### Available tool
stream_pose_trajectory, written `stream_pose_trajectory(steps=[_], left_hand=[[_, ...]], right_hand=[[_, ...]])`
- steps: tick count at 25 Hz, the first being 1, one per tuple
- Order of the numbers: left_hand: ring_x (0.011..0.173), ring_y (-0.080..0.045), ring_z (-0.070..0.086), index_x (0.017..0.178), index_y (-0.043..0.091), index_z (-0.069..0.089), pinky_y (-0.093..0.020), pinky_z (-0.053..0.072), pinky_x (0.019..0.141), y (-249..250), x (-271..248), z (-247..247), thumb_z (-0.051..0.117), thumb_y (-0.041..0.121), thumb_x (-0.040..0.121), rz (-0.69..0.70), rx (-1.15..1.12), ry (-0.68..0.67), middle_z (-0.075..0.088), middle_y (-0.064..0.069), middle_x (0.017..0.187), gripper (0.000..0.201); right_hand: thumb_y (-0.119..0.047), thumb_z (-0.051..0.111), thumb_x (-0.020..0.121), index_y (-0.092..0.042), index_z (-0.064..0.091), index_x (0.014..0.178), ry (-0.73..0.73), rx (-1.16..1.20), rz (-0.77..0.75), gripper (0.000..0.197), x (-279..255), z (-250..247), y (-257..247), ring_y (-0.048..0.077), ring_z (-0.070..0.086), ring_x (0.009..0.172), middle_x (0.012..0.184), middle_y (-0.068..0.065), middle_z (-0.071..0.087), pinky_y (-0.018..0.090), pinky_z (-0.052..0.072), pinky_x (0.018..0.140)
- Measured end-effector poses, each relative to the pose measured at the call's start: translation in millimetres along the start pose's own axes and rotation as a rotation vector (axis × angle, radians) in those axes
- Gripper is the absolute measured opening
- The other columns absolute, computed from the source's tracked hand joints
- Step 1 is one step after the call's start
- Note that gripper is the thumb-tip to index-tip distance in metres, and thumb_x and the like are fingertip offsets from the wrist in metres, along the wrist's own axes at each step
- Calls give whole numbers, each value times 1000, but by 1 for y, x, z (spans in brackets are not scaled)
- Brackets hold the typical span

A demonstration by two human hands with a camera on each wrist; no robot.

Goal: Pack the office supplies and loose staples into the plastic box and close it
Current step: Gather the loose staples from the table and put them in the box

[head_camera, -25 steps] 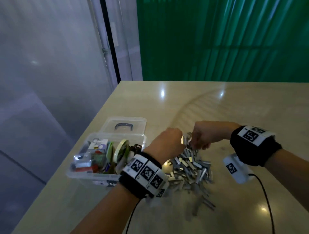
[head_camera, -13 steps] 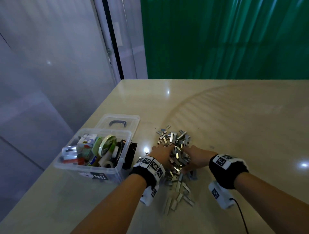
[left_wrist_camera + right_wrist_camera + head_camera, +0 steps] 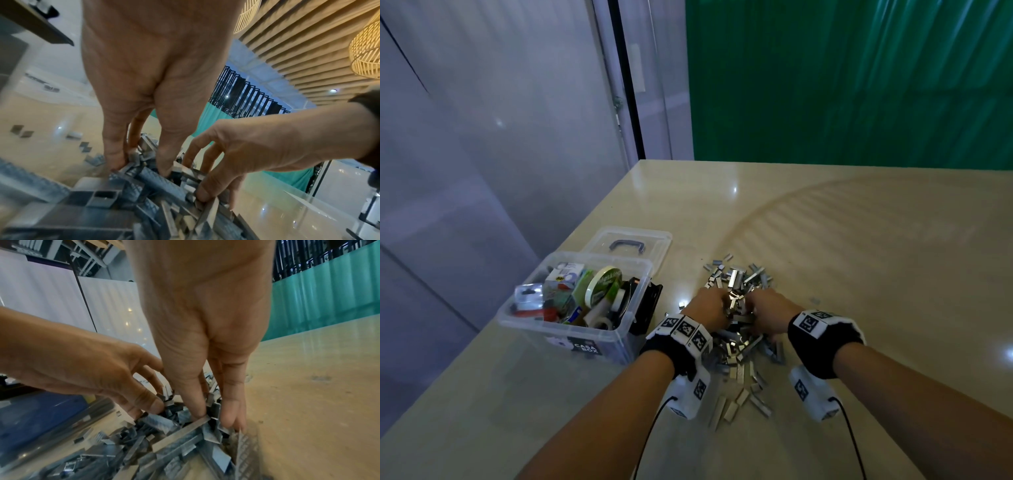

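Your left hand [image 3: 707, 308] and right hand [image 3: 768, 313] both dig curled fingers into the staples [image 3: 739, 346] between them, gripping a clump; the box [image 3: 571, 337] sits left of your left hand.

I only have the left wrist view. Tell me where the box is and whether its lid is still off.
Observer: The plastic box stands on the table left of the left hand, lid lying open behind it.
Operator: Report what is already inside.
Observer: Tape rolls and small packets; I see no staples in it.
Operator: Say how far the staples spread.
Observer: They trail toward the person, past both wrists, and beyond the right hand.
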State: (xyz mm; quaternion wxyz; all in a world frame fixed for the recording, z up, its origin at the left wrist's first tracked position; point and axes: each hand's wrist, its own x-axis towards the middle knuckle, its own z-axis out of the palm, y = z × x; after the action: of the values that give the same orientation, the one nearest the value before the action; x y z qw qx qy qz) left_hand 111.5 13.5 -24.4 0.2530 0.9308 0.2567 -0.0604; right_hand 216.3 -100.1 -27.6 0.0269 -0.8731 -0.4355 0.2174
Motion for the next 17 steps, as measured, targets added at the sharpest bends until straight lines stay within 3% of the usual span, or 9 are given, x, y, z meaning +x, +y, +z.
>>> stream_pose_trajectory(steps=[3, 5, 8, 10, 14, 17], left_hand=[[102, -22, 68, 114, 9, 71, -23, 52, 83, -10, -2, 1, 72, 6, 85, -22, -106, 60, 71, -11, 112, 29], [101, -21, 68, 114, 7, 71, -19, 50, 78, -13, -5, 1, 69, 1, 86, -18, -128, 67, 71, -11, 112, 29], [101, -24, 69, 113, 7, 73, -26, 55, 88, -15, -7, -1, 64, -3, 86, 6, -81, 51, 70, -11, 114, 31], [97, -25, 70, 110, 7, 75, -27, 55, 86, -17, -5, -4, 57, -7, 86, 23, -71, 44, 72, -13, 111, 34], [94, -26, 69, 103, 13, 78, -31, 58, 85, -19, -4, -16, 59, -6, 86, 84, -12, 61, 69, -13, 112, 32], [97, -24, 69, 107, 13, 77, -27, 56, 86, -17, -8, -29, 60, -7, 87, 163, 3, 96, 69, -12, 114, 32]], right_hand=[[-5, 76, 79, 3, 72, 93, 1, 68, -5, 16, 2, -2, 7, 26, 66, 78, 100, 16, 72, 27, 48, 57], [-7, 77, 77, 2, 74, 90, 3, 95, 3, 16, 2, -4, 13, 23, 64, 72, 97, 15, 73, 29, 49, 57], [-2, 74, 79, -3, 75, 90, -22, 165, 23, 12, -2, -9, 17, 16, 69, 70, 97, 12, 73, 20, 48, 51], [2, 73, 82, -9, 74, 88, -11, 244, 30, 12, -7, -20, 16, 11, 71, 63, 92, 10, 73, 15, 48, 48], [8, 72, 83, -2, 74, 92, 34, 392, 34, 14, -20, -52, 5, 19, 72, 55, 78, 13, 74, 28, 60, 56], [7, 72, 83, -4, 79, 91, 22, 363, 35, 15, -23, -65, -6, 22, 74, 60, 76, 13, 75, 29, 61, 56]])
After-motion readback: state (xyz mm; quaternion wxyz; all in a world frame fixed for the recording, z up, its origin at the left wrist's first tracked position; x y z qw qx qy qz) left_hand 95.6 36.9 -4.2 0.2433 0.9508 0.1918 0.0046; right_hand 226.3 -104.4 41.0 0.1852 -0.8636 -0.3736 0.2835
